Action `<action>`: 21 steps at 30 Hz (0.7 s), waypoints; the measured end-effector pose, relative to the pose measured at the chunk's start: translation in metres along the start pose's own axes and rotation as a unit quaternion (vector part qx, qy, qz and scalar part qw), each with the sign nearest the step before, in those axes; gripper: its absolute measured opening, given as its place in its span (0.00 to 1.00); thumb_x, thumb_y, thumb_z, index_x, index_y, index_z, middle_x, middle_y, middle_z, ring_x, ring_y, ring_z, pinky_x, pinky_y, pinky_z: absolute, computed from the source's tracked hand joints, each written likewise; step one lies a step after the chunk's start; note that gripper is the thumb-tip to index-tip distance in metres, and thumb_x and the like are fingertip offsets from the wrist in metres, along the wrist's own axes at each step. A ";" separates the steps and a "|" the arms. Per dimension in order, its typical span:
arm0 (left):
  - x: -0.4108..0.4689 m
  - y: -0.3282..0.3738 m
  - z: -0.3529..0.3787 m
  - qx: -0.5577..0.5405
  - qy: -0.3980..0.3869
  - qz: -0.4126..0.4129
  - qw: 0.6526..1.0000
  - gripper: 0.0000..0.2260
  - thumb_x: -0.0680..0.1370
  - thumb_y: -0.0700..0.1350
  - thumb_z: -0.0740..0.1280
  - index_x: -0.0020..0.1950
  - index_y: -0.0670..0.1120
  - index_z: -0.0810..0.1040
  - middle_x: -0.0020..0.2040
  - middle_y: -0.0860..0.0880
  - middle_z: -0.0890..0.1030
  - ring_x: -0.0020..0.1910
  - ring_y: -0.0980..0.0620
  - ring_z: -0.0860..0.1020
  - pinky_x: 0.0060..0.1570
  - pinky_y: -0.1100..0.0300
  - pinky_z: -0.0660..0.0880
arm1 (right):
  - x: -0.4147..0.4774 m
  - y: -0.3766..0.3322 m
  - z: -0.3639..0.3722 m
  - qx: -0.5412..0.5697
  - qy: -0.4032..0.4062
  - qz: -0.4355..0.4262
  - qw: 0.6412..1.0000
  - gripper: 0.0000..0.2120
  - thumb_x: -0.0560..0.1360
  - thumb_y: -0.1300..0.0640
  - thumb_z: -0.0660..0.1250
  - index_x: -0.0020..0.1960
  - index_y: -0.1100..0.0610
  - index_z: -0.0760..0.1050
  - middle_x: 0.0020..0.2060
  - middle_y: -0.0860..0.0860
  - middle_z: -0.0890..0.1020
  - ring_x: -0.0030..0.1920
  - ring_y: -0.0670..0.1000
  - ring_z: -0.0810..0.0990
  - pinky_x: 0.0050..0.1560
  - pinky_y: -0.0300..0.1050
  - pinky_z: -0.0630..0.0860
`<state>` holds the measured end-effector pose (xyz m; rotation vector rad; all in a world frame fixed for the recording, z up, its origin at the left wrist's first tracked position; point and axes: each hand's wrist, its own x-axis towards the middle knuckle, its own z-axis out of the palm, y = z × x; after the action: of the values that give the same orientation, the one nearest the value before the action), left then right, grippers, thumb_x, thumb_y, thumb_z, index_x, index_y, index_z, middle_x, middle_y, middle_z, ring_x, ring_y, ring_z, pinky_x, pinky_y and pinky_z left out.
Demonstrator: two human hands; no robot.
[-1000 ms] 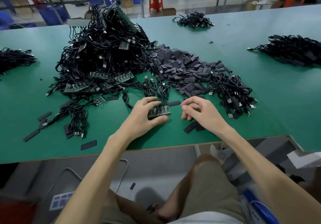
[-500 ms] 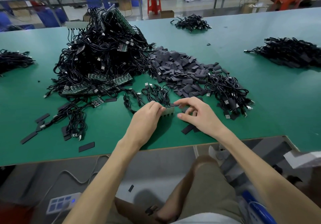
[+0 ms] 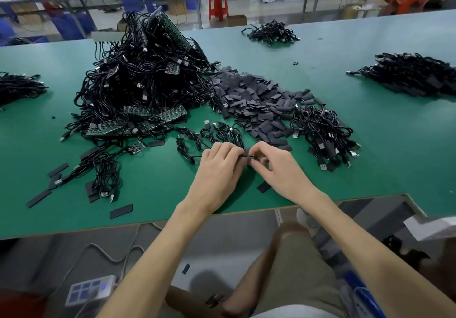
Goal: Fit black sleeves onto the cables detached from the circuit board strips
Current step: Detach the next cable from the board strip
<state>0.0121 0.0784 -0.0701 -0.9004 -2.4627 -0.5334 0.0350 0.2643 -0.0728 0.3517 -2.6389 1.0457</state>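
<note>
A small circuit board strip (image 3: pixel 247 155) is held edge-up between my two hands just above the green table (image 3: pixel 394 145). My left hand (image 3: pixel 219 167) grips its left end with curled fingers. My right hand (image 3: pixel 276 169) pinches its right end between thumb and fingers. Short black cables (image 3: pixel 222 132) with USB plugs run from the strip away from me. Behind them lies a heap of flat black sleeves (image 3: pixel 256 100). One loose sleeve (image 3: pixel 263 186) lies under my right wrist. Most of the strip is hidden by my fingers.
A tall tangle of cables and board strips (image 3: pixel 143 83) fills the left middle. A bundle of cables (image 3: pixel 325 135) lies to the right of my hands, other cable piles (image 3: pixel 414 73) farther out. Loose sleeves (image 3: pixel 121 211) dot the near left. The table edge runs just below my wrists.
My left hand lifted the strip from flat on the table and tipped it on edge. My right hand moved left from beside it and took hold of its right end.
</note>
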 end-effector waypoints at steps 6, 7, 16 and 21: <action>0.000 0.004 0.008 0.038 0.042 -0.013 0.998 0.05 0.81 0.47 0.65 0.53 0.48 0.79 0.48 0.52 0.79 0.51 0.47 0.76 0.63 0.47 0.66 | -0.002 -0.005 0.001 -0.044 0.009 -0.026 0.999 0.03 0.81 0.58 0.67 0.54 0.55 0.76 0.35 0.38 0.71 0.37 0.43 0.70 0.42 0.48 0.72; 0.000 0.005 0.009 0.032 0.044 -0.019 0.998 0.05 0.81 0.47 0.66 0.52 0.47 0.79 0.47 0.52 0.79 0.50 0.47 0.76 0.62 0.47 0.67 | -0.003 -0.006 0.001 -0.051 0.011 -0.031 0.998 0.02 0.81 0.58 0.67 0.53 0.56 0.76 0.35 0.38 0.70 0.37 0.43 0.69 0.43 0.48 0.73; 0.000 0.005 0.003 0.001 0.029 -0.028 0.999 0.04 0.80 0.47 0.70 0.50 0.47 0.79 0.46 0.52 0.79 0.48 0.48 0.76 0.54 0.51 0.68 | -0.004 -0.008 -0.004 -0.002 0.000 -0.024 1.000 0.07 0.79 0.61 0.69 0.45 0.58 0.71 0.33 0.41 0.69 0.30 0.47 0.67 0.35 0.41 0.66; -0.001 0.006 0.002 0.006 0.035 -0.024 0.999 0.05 0.79 0.46 0.71 0.49 0.46 0.79 0.44 0.51 0.79 0.47 0.47 0.75 0.51 0.52 0.68 | -0.004 -0.006 -0.002 -0.001 -0.003 -0.020 1.000 0.10 0.80 0.61 0.69 0.44 0.55 0.69 0.32 0.41 0.68 0.31 0.45 0.68 0.35 0.38 0.63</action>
<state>0.0160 0.0829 -0.0709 -0.8059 -2.4269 -0.5563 0.0412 0.2621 -0.0697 0.4051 -2.6263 1.0305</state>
